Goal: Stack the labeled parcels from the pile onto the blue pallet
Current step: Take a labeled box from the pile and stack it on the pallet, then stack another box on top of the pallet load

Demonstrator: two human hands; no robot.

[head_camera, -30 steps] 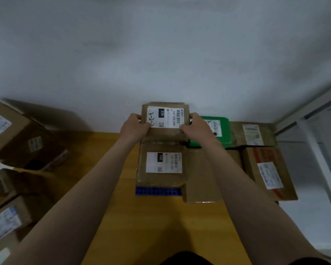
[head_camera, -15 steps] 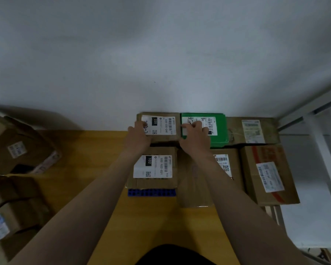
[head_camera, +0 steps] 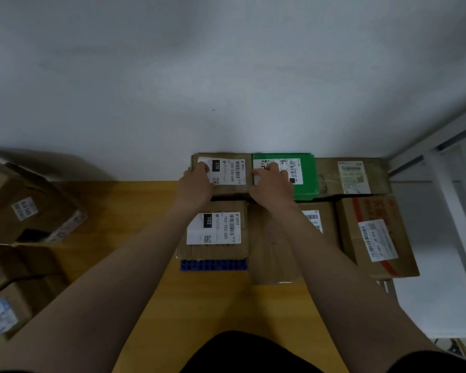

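Closest to the person there's just bare wooden floor (head_camera: 135, 292) and two forearms reaching out over it. Off to the left sits the messy pile of cardboard boxes (head_camera: 24, 211), some tipped at angles, labels facing all over the place.

Next up is a little strip of the blue pallet (head_camera: 213, 265) poking out from under the front row. On it is a brown parcel with a "102" label (head_camera: 215, 230), lying flat. Right beside that is another brown box (head_camera: 277, 246) mostly hidden under the right forearm, and then a bigger box with red tape (head_camera: 374, 238) on the far right end.

Back row, up against the white wall (head_camera: 226, 76): the parcel labeled "220" (head_camera: 226, 172) sits flat at the left end, touching the green parcel (head_camera: 301, 176) next to it, and one more brown box (head_camera: 353, 176) after that.

The left hand (head_camera: 197, 184) is on the left edge of the 220 parcel, fingers curled over its top onto the label. The right hand (head_camera: 272, 187) is at the seam between the 220 parcel and the green one, fingers bent down onto the tops. Both hands look pressed on the box, though whether they're truly clamping it or just resting there I can't tell.
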